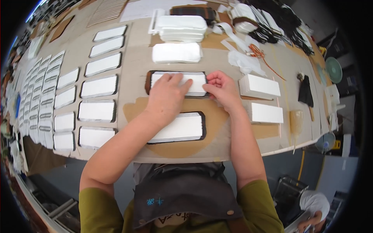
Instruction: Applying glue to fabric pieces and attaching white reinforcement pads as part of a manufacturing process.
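Observation:
Under my hands lies a white rectangular panel (197, 82) with a black border and a brown piece showing at its left end. My left hand (166, 95) rests on top of it, fingers stretched out and lying flat. At the panel's right end, my right hand (224, 90) pinches the black edge between thumb and fingers. Nearer to me is a second white panel with black edging (179, 128), partly covered by my left forearm. It sits on a tan board (134, 112) with a curved outline.
Similar panels (99, 85) lie in columns on the left. White blocks (261, 86) are stacked to the right. Beyond my hands are white pads (176, 52). Orange cord (256, 51) and black straps (268, 33) lie at the far right. A person (314, 207) is at lower right.

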`<state>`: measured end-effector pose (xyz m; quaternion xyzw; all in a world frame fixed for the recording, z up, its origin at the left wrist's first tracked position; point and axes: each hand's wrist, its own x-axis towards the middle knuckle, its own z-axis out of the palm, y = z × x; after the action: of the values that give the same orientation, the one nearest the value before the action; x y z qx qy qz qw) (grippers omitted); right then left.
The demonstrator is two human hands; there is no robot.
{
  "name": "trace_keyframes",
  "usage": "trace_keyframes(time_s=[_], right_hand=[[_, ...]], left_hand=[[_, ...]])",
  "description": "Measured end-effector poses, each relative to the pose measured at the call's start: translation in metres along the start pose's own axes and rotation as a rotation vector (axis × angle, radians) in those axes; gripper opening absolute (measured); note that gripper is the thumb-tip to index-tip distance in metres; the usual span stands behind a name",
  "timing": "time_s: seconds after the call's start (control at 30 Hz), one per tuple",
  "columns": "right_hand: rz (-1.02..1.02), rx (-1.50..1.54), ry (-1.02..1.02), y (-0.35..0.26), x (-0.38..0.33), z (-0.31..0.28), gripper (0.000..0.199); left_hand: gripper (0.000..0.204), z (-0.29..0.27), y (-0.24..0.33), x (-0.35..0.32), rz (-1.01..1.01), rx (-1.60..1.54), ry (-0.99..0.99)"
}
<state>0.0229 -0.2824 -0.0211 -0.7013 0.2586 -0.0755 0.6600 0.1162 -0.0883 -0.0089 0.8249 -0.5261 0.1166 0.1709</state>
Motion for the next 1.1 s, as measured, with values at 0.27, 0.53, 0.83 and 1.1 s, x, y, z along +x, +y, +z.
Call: trace_keyframes(time_s=[0.27, 0.53, 0.83, 1.1], right_hand=[[0.021, -0.133, 0.100, -0.002, 0.003, 0.008, 0.027], [-0.018, -0.106, 0.061, 0.004, 0.008, 0.011, 0.021], [-0.052, -0.189, 0.005, 0.000, 0.010, -0.006, 0.029], [-0.036, 0.377, -0.201, -0.022, -0.004, 0.010, 0.049]], left_hand=[[0.040, 0.001, 0.003, -0.016, -0.085, -0.031, -0.121], [0.044, 0.002, 0.001, -0.021, -0.148, 0.032, -0.194], [0.061, -0.007, 0.020, -0.007, -0.135, 0.027, -0.226], [0.037, -0.007, -0.005, 0.023, -0.288, -0.357, -0.159]])
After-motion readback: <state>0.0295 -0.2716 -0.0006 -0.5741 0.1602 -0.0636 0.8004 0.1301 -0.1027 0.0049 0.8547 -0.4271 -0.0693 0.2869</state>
